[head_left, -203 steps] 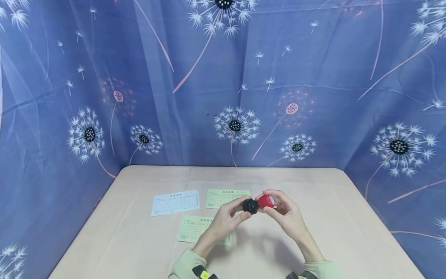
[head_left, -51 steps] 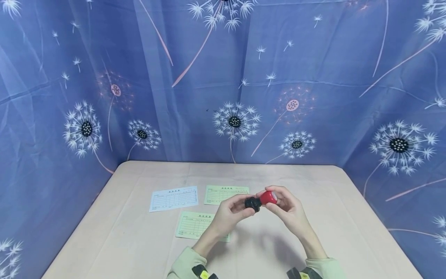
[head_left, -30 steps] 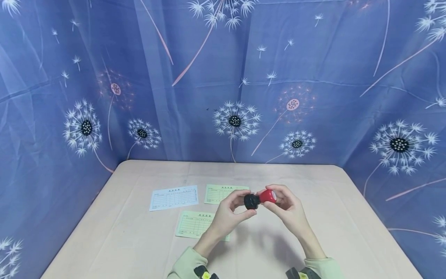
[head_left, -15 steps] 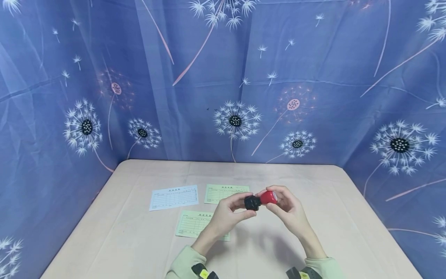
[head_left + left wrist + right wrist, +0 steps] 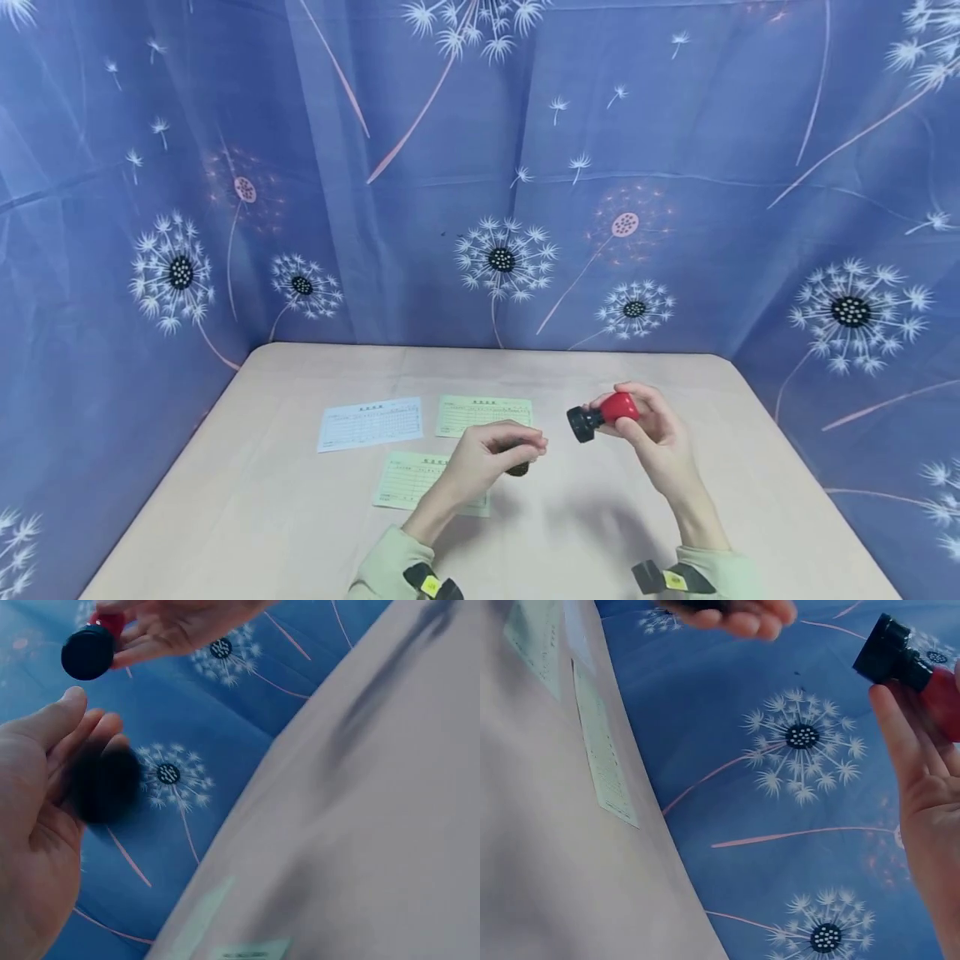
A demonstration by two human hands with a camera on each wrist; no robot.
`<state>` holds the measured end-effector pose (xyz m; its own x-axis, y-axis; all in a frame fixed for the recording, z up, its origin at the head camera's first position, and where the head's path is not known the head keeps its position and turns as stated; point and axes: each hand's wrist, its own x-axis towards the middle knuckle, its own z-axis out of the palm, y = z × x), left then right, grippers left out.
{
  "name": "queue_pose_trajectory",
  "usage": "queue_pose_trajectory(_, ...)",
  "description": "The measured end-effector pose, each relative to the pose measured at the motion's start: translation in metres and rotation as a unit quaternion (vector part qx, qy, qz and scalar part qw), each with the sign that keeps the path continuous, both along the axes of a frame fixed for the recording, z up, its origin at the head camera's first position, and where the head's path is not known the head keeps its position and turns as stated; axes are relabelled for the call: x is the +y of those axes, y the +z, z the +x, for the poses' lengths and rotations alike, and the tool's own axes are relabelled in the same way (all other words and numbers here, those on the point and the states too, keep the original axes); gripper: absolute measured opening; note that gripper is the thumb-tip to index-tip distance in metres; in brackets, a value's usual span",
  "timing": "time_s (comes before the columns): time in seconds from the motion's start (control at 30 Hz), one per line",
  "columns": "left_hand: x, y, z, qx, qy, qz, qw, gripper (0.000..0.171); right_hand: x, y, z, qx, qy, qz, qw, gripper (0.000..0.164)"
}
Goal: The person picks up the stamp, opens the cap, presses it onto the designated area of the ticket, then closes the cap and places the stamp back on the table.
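My right hand [image 5: 663, 446] holds a stamp [image 5: 619, 407] by its red handle, tilted above the table, with its black round head facing left. In the right wrist view the stamp's black head [image 5: 885, 649] shows clearly beyond the fingertips. My left hand [image 5: 480, 458] holds a dark round cap [image 5: 517, 470], mostly hidden under its fingers. That cap [image 5: 105, 784] looks black and blurred in the left wrist view, apart from the stamp. A gap separates the two hands.
A green printed slip [image 5: 397, 482] lies partly behind the left forearm. Beyond it are another green slip [image 5: 483, 415] and a light blue slip [image 5: 371, 425]. The pale table [image 5: 262, 500] is bordered by a blue dandelion-print curtain [image 5: 420, 275].
The cap has come off the stamp's head. My right hand has moved right with the stamp, while my left hand has shifted slightly left and down with the cap.
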<state>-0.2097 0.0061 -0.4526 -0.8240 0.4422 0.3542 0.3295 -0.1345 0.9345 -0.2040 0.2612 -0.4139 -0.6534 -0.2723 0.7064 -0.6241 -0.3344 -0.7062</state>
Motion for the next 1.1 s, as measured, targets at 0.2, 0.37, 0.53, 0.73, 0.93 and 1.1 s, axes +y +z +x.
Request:
queue_pose_trajectory(0.2, -0.005, -0.021, -0.011, -0.053, 0.046, -0.109, 0.9915, 0.027, -0.007, -0.002, -0.002, -0.018, -0.019, 0.028, 0.999, 0.039)
queue_pose_trajectory(0.37, -0.013, -0.027, -0.017, -0.051, 0.066, -0.130, 0.9880, 0.029, -0.009, -0.001, -0.002, -0.018, -0.017, 0.031, 0.999, 0.038)
queue_pose_trajectory(0.53, -0.018, -0.026, -0.019, -0.035, 0.069, -0.170, 0.9824, 0.027, -0.009, -0.003, -0.001, -0.041, -0.027, 0.053, 0.997, 0.039)
queue_pose_trajectory(0.73, -0.024, -0.024, -0.020, -0.017, 0.065, -0.209, 0.9757, 0.027, -0.008, -0.002, 0.001, -0.053, -0.050, 0.076, 0.994, 0.038)
queue_pose_trajectory(0.93, -0.029, -0.024, -0.022, -0.001, 0.073, -0.223, 0.9721, 0.025, -0.006, 0.000, 0.002, -0.064, -0.064, 0.094, 0.991, 0.037)
queue_pose_trajectory(1.1, -0.032, -0.026, -0.024, 0.014, 0.076, -0.244, 0.9668, 0.024, -0.007, -0.001, 0.002, -0.060, -0.064, 0.097, 0.991, 0.037)
